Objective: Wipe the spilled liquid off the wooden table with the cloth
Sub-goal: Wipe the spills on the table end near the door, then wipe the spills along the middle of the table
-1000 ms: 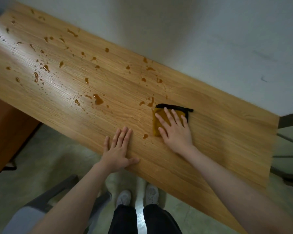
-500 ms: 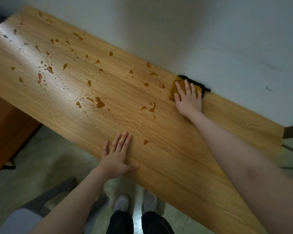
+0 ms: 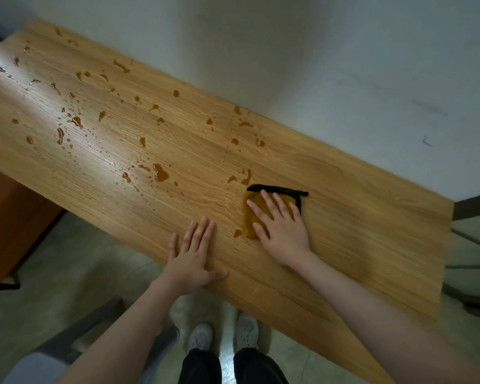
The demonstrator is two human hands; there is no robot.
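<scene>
We look down on a long, light-brown wooden table (image 3: 344, 245) that runs from the 10 o'clock corner of the view towards 4 o'clock, its far edge against a pale grey wall (image 3: 316, 65). Our right hand (image 3: 281, 231) lies flat on a folded mustard-yellow cloth with a black trimmed edge (image 3: 254, 206), fingers straight and slightly spread, pressing it onto the tabletop rather than gripping it. The cloth sits just to the 3 o'clock side of the picture's centre, near the table's near edge. Our left hand (image 3: 190, 259) rests open, palm down, on the near edge of the table at about 8 o'clock from the cloth, holding nothing.

Amber-brown drops and small puddles of spilled liquid (image 3: 160, 173) are scattered over the tabletop from the cloth out towards 10 o'clock. One small drop touches the cloth's near-left corner, and two streaks lie just beyond its far-left corner.

Below the table edge, at 6 o'clock, we see grey shoes (image 3: 200, 339) and dark trouser legs on a greenish-grey floor (image 3: 67, 259).
</scene>
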